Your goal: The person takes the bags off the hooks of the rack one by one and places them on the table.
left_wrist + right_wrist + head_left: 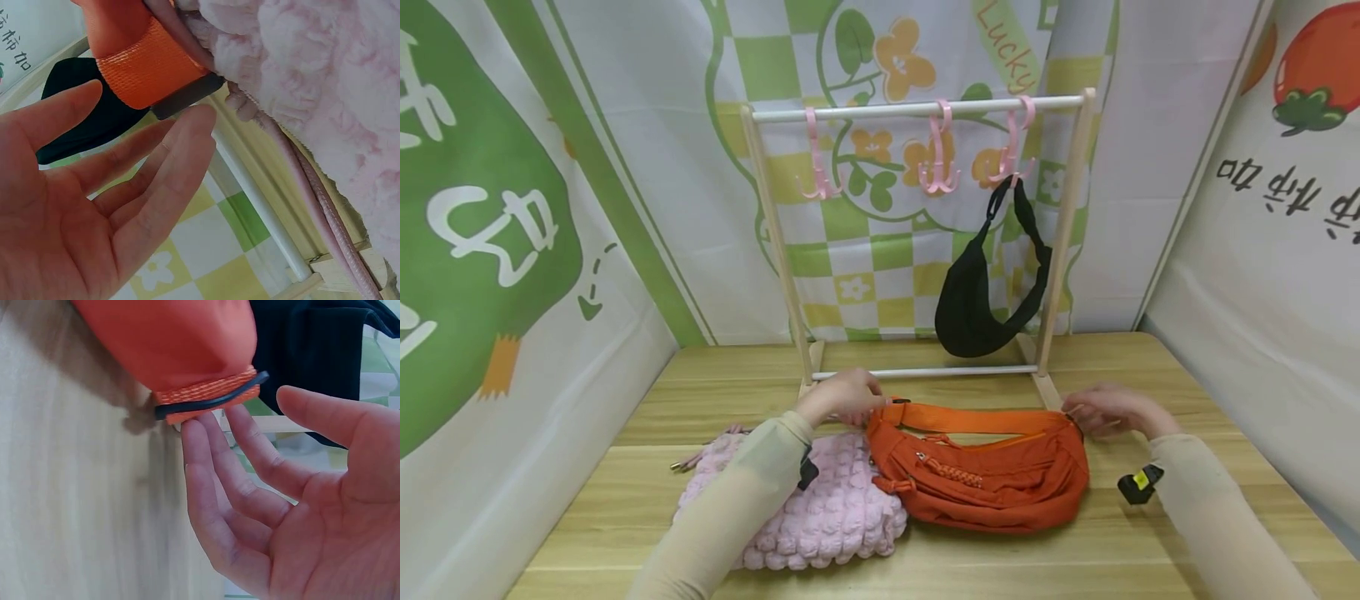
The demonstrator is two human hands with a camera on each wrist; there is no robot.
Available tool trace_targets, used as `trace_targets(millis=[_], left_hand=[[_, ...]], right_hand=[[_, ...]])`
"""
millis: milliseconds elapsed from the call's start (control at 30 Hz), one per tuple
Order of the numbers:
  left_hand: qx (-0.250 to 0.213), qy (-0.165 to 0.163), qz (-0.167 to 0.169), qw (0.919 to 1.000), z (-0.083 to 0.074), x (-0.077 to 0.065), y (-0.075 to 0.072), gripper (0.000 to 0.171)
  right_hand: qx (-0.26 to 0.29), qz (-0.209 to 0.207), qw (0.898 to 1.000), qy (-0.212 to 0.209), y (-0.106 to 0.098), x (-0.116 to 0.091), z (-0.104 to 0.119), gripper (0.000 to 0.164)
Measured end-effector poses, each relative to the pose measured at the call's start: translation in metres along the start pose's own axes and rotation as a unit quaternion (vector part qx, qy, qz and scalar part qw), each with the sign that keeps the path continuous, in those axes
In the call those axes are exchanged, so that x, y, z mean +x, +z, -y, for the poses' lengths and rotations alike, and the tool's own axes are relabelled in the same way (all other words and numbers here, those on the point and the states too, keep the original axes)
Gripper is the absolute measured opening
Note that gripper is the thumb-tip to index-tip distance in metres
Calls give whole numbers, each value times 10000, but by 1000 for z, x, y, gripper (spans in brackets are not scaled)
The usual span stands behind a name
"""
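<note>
An orange-red crossbody bag (1000, 500) lies on the wooden table, its bright orange strap (970, 419) stretched along the top. At the bag's left end is my left hand (848, 397), fingers loosely bent and thumb apart; its fingertips meet the dark strap buckle (187, 97) in the left wrist view. My right hand (1112, 410) is at the other end. In the right wrist view its relaxed fingers (244, 487) reach under the black-edged strap end (212, 403), with the thumb away from it. A puffy pink quilted bag (842, 508) sits left, partly behind my left forearm.
Behind the bags stands a rack with a white top bar (880, 112) and wooden posts. Pink hooks (938, 158) hang from the bar. A black shoulder bag (973, 304) hangs from the right hook. Printed curtains (640, 167) enclose the table (1195, 383).
</note>
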State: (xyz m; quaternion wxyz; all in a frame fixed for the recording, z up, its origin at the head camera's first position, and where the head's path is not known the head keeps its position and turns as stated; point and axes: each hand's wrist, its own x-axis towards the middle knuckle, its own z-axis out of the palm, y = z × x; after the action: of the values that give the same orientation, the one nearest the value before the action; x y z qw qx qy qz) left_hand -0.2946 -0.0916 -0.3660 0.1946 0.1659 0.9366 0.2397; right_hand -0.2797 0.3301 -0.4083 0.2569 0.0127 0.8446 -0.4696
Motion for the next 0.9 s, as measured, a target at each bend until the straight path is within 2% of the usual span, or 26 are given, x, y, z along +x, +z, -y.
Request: trace_targets(millis=[200,367,467,733,900], left_hand=[[-1,-19,-228,9997,-1,-3,-1,33],[325,405,-822,9953,-2,-4,-2,32],[421,534,-1189,9906,-4,-4,-3,29],[-95,661,-1953,9785,-10,-2,-7,26],[-410,817,-2474,9646,-14,1,-9,26]], right_hand=[[-12,-24,9998,-212,-5,-8,8,46],[16,-13,9989,-478,-10,-14,16,52],[-18,-12,9981,-608,-12,-15,20,55],[-218,-36,9950,-976,-16,-20,33,62],[-302,-326,9918,-1200,-19,-21,41,63]])
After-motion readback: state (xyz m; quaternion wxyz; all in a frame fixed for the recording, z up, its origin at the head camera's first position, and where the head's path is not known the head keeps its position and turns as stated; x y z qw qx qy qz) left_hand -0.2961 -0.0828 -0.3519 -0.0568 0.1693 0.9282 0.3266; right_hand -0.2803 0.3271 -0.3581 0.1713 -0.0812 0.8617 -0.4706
